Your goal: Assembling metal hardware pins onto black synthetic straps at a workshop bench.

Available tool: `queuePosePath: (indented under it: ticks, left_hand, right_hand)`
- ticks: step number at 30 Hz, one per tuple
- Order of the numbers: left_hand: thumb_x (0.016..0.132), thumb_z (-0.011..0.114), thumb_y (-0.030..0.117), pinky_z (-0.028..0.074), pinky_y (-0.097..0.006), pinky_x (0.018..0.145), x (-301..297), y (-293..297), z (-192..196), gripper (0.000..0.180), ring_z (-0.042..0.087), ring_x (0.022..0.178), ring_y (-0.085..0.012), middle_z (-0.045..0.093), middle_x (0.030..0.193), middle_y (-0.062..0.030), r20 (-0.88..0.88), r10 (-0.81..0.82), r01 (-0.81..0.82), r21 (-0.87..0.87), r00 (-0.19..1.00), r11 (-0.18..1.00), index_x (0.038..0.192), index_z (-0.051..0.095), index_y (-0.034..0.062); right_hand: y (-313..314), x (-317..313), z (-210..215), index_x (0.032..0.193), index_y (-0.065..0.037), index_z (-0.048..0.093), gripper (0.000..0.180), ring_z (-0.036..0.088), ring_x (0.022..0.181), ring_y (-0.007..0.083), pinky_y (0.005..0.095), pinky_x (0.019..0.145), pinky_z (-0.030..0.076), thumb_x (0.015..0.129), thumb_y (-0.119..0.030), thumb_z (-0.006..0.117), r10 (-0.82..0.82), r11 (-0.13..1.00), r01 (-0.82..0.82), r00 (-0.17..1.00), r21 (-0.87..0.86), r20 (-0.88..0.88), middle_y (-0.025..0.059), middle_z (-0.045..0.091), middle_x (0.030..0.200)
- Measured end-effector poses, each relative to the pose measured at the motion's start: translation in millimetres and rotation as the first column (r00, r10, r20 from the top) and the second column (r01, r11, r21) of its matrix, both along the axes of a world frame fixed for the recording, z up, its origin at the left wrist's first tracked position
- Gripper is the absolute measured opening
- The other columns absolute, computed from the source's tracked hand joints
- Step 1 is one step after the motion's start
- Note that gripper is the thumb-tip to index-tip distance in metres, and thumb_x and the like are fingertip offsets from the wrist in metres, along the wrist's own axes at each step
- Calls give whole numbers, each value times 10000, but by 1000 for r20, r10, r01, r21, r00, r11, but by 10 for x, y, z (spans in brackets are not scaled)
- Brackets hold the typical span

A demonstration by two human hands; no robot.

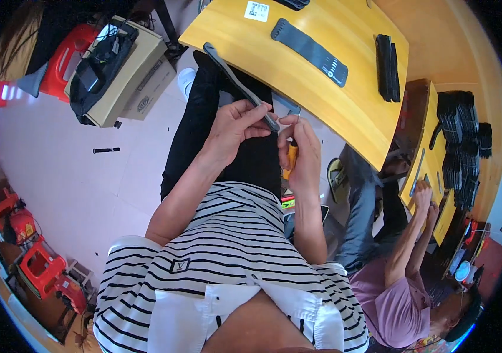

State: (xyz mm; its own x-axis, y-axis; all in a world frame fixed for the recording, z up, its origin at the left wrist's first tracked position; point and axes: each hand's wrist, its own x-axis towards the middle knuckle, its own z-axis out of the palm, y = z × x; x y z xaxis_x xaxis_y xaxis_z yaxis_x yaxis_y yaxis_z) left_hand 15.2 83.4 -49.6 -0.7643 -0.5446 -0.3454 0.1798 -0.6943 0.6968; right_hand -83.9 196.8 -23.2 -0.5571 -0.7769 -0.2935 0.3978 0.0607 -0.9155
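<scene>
Grey strap [240, 82] lying up-left to down-right off the yellow surface [345, 112], near end pinched in left hand [236, 126] fingers, right hand [304, 154] fingers clamping orange-handled tool [290, 160] just beside its tip.

Strap [240, 85] in left hand [234, 125]: dark grey, nr black. Tool [290, 160] in right hand [302, 154]: orange-yellow handle. Table [298, 76]: bright yellow w/ wood grain, one white label [257, 10] w/ black print. Flat strap on table [310, 52]: black, ribbed look. Stack beside it [387, 67]: black. Wearer's shirt [227, 253]: white w/ thin black stripes, white collar; trousers [204, 117] black. Floor [74, 176]: pale pink-white. Box at upper left [133, 88]: tan cardboard, black items inside. Stools [45, 267]: red. Co-worker's top [389, 300]: mauve; jeans [360, 206] grey-blue. Piles at far right [460, 141]: black.
</scene>
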Motion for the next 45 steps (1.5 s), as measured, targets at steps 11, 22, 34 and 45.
queuePosePath:
  ticks: [11, 22, 34, 45]
  left_hand:
    - [837, 601, 173, 525, -227, 644, 9, -36, 18, 216, 628, 726, -120, 644, 827, -82, 49, 66, -63, -58, 997, 996, 976, 594, 7]
    - [844, 583, 121, 530, -232, 658, -9, -9, 23, 196, 622, 750, -118, 633, 853, -78, 40, 107, -99, -164, 993, 981, 1001, 579, 3]
    - [845, 556, 79, 541, -261, 696, -22, 53, -2, 199, 618, 824, -137, 632, 925, -113, 25, 122, -113, -226, 992, 968, 1029, 558, 4]
    - [792, 624, 77, 542, -240, 649, -99, 72, 15, 147, 616, 744, -127, 619, 831, -75, 139, 148, -125, -163, 979, 979, 912, 596, -2]
  right_hand:
    - [56, 110, 209, 1289, -108, 419, 423, 478, 536, 125, 266, 543, 425, 872, -47, 381, 315, 938, -158, 758, 307, -571, 65, 475, 608]
    - [56, 92, 206, 1315, -160, 392, 467, 522, 517, 171, 307, 551, 443, 864, -40, 385, 389, 897, -142, 704, 419, -593, 106, 501, 589]
    - [59, 102, 170, 1315, -159, 395, 485, 512, 493, 169, 308, 545, 449, 850, -21, 390, 360, 900, -113, 737, 422, -571, 121, 496, 559]
    - [82, 128, 82, 1297, -187, 404, 462, 571, 612, 372, 425, 560, 450, 851, -78, 453, 403, 868, 7, 576, 497, -712, 198, 583, 707]
